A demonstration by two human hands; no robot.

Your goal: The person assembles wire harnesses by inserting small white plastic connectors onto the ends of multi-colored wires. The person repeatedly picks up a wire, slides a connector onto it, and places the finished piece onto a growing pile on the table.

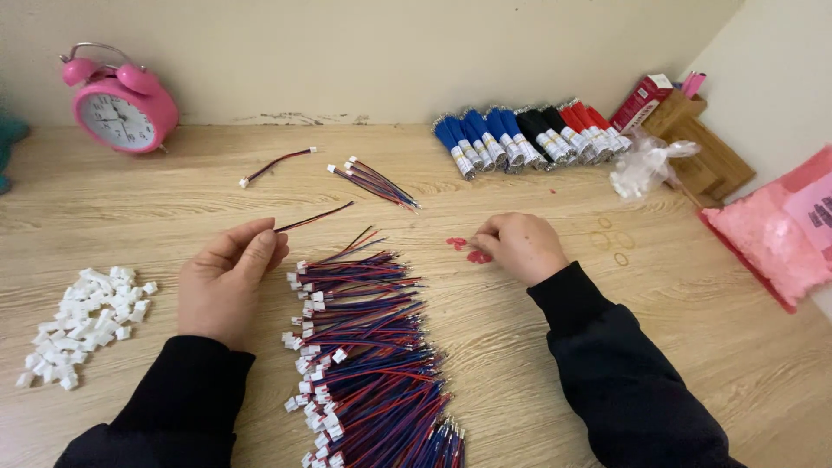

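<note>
Both hands low; left hand point(230, 282) pinching wire point(314, 217).

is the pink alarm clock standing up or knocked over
Standing up. The pink alarm clock rests on its feet on the wooden table, bells on top, dial facing outward.

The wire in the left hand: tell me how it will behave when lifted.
The wire is thin and sticks out nearly straight from the left hand, so it probably holds its shape yet bends easily. It looks very light and would likely slide if nudged.
</note>
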